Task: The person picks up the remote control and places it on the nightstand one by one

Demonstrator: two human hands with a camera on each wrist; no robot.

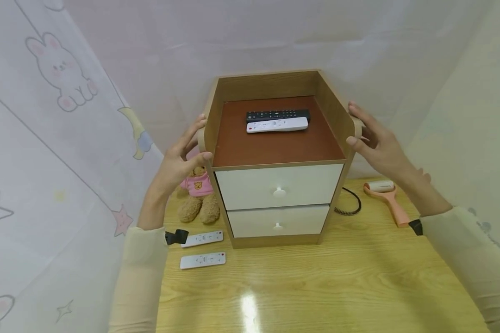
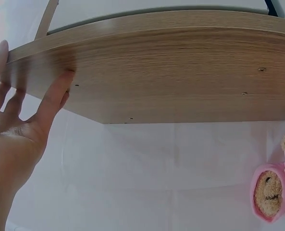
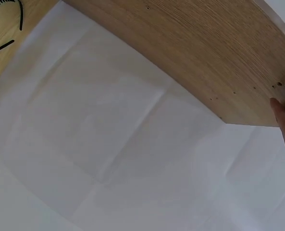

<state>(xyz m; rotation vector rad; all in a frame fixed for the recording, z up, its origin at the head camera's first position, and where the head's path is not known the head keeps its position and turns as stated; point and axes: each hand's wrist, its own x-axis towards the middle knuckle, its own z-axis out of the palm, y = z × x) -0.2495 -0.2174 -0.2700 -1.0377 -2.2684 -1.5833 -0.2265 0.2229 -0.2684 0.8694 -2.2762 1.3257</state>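
Two-handed hold on a drawer cabinet [image 1: 279, 157]

Probably best to squeeze evenly and keep the top level, or risk sliding the black remote [image 1: 277, 114] and white remote [image 1: 277, 125]. Standing toward the table's [image 1: 296, 286] far edge, btw. Left hand [image 1: 175, 164] and right hand [image 1: 378, 142] on opposite side panels [image 1: 332, 106], thumbs at the front edges, fingers spread but gripping. Forearms [image 1: 139, 273] slanting in over the table's left and right edges.

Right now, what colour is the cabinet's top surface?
The top surface is reddish brown, seen best in the head view.
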